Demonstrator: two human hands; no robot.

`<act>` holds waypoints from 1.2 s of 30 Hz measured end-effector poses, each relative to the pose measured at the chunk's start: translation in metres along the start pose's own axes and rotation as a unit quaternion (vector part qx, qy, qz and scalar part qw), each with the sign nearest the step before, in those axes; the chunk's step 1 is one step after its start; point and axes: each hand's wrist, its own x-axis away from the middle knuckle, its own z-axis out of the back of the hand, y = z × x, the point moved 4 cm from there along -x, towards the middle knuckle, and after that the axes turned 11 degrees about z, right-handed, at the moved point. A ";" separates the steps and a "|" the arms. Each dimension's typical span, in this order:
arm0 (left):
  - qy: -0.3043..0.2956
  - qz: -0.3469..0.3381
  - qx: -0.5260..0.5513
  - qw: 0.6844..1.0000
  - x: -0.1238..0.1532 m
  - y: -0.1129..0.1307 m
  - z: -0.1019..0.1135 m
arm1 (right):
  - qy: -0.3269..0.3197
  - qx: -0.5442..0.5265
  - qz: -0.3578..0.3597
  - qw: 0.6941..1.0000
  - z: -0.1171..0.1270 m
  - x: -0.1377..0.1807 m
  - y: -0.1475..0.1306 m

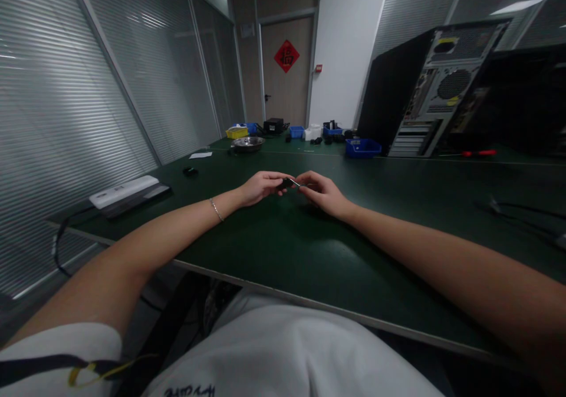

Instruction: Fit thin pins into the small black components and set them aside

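Note:
Over the middle of the green table (pixel 265 249), my left hand (pixel 260 188) is closed on a small black part (pixel 287 182), with the thumb on top and the fingers behind and below it. My right hand (pixel 325 194) pinches a thin, shiny metal tool (pixel 295 183) whose tip reaches the black part. Fingers cover much of both things, so their exact kinds cannot be made out. The two hands are close together, fingertips almost meeting.
On the left lie a white power strip (pixel 124 190) and a small black object (pixel 190 171). Further back stand a metal dish (pixel 247 144), a yellow bin (pixel 237 133) and a blue bin (pixel 362 148). An opened computer case (pixel 424 90) stands at the right.

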 end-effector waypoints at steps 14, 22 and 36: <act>0.018 0.007 0.067 0.998 0.001 0.002 0.005 | 0.015 0.013 -0.010 1.000 0.002 0.000 -0.002; 0.026 0.021 0.095 0.995 0.002 0.003 0.005 | 0.014 0.008 -0.008 1.000 0.001 0.000 -0.001; 0.058 0.006 0.085 0.995 0.000 0.005 0.012 | 0.000 0.013 -0.013 1.000 0.000 0.000 -0.007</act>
